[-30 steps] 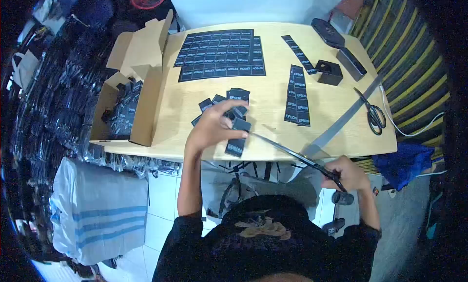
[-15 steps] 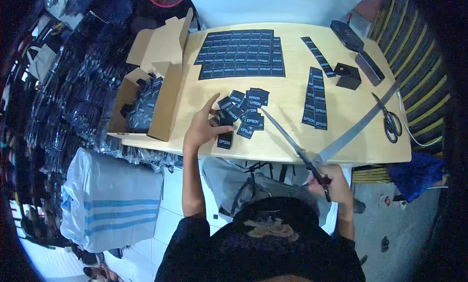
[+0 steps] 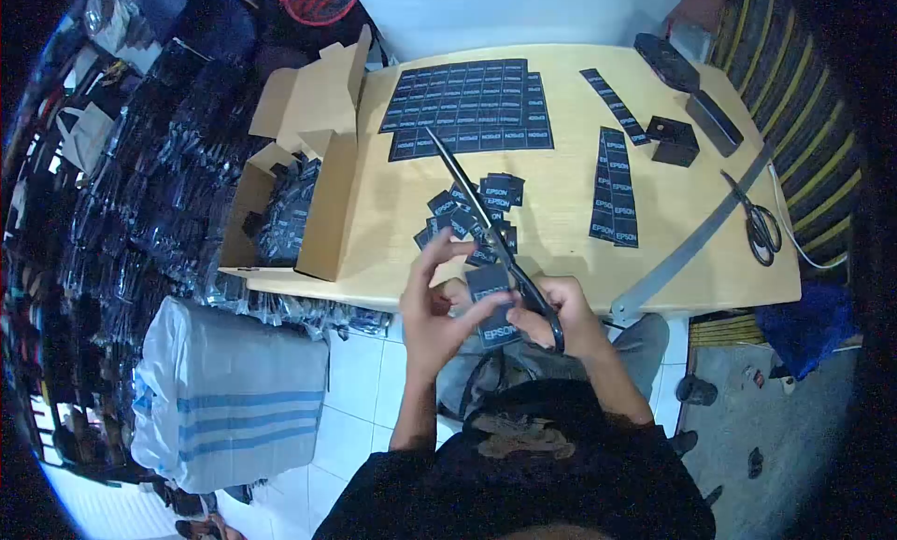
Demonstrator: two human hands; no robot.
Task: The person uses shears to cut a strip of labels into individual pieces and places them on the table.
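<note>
My left hand (image 3: 436, 320) pinches a short strip of black EPSON labels (image 3: 498, 327) between thumb and fingers, over the table's front edge. My right hand (image 3: 565, 320) grips large black-handled scissors (image 3: 470, 191), their long blades pointing up and left across the pile. The strip lies close against the scissors near their pivot. Behind my hands is a loose pile of cut EPSON labels (image 3: 444, 204), partly hidden by the blades and my left fingers.
On the table (image 3: 551, 194) are label sheets (image 3: 467, 96), label strips (image 3: 613, 199), a black block (image 3: 671, 142), a metal ruler (image 3: 691, 236) and smaller scissors (image 3: 761, 232). An open cardboard box (image 3: 332, 208) holding dark labels stands left. A white sack (image 3: 234, 390) is below.
My left hand has left the pile, moving down and right with a label strip. My right hand has brought the scissors left and up, beside the strip. The view has shifted slightly.
</note>
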